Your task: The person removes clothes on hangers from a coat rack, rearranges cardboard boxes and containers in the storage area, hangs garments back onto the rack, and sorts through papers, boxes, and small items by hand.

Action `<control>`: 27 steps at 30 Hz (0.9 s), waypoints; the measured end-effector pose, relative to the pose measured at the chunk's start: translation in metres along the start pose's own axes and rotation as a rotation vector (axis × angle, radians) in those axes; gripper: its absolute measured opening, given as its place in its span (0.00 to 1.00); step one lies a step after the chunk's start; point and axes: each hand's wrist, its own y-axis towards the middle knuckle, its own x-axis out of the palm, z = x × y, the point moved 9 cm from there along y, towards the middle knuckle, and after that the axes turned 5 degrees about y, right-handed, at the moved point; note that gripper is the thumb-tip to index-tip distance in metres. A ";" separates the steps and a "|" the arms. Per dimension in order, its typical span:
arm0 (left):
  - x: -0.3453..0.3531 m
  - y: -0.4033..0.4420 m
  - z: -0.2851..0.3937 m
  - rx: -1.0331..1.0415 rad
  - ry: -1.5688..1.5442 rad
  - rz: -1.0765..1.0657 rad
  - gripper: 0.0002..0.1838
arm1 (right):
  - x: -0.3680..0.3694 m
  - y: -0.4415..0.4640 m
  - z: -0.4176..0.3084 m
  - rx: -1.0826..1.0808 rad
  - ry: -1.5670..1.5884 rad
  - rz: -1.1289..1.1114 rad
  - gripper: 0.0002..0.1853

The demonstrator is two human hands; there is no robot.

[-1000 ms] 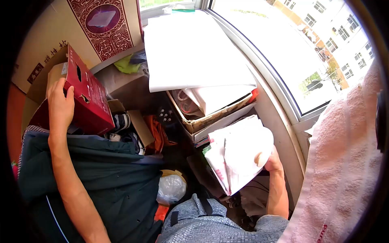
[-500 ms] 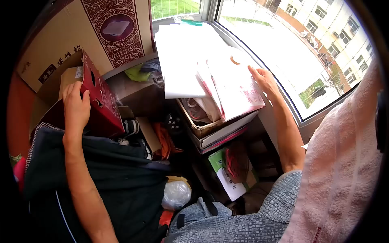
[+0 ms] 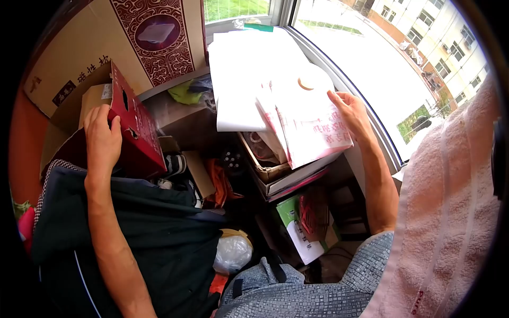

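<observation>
While the left hand (image 3: 103,138) grips a red box (image 3: 139,127), whether the right hand (image 3: 354,115) grips the bag (image 3: 312,127) is unclear.

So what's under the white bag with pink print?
Beneath the bag, a white sheet and a cardboard box show along its left side; whatever else lies under it is covered.

We seem to be in a home's cluttered corner
We tell by the pink towel (image 3: 429,222), dark clothing (image 3: 154,244), shoes (image 3: 175,164) by the lower corner of the red box (image 3: 137,124), and buildings (image 3: 432,29) outside the window (image 3: 376,63)
</observation>
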 end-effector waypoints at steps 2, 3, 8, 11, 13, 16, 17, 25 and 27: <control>-0.001 0.000 0.000 -0.002 0.012 -0.004 0.10 | -0.006 0.003 -0.004 -0.006 -0.015 0.058 0.38; 0.000 0.000 -0.001 -0.002 0.011 -0.005 0.10 | -0.004 0.007 -0.003 0.044 0.061 0.033 0.42; 0.002 -0.001 -0.002 -0.010 0.014 -0.011 0.11 | 0.011 0.016 0.016 0.167 -0.065 -0.090 0.49; 0.006 -0.001 -0.009 0.012 0.037 0.001 0.11 | 0.014 0.016 0.004 0.045 -0.156 -0.100 0.49; 0.011 0.001 -0.021 0.011 0.061 -0.017 0.13 | 0.005 0.022 0.022 0.036 -0.098 -0.006 0.47; 0.019 0.007 -0.036 -0.009 0.055 -0.084 0.17 | -0.023 -0.021 0.011 -0.130 0.127 0.208 0.49; 0.022 0.007 -0.036 -0.012 0.057 -0.116 0.17 | -0.032 -0.048 0.000 -0.212 0.177 0.294 0.41; 0.035 0.013 -0.056 0.006 0.028 -0.171 0.18 | -0.004 -0.278 0.315 0.284 -0.410 0.250 0.24; 0.032 0.011 -0.052 0.009 0.047 -0.167 0.18 | -0.012 -0.330 0.375 0.468 -0.596 0.294 0.31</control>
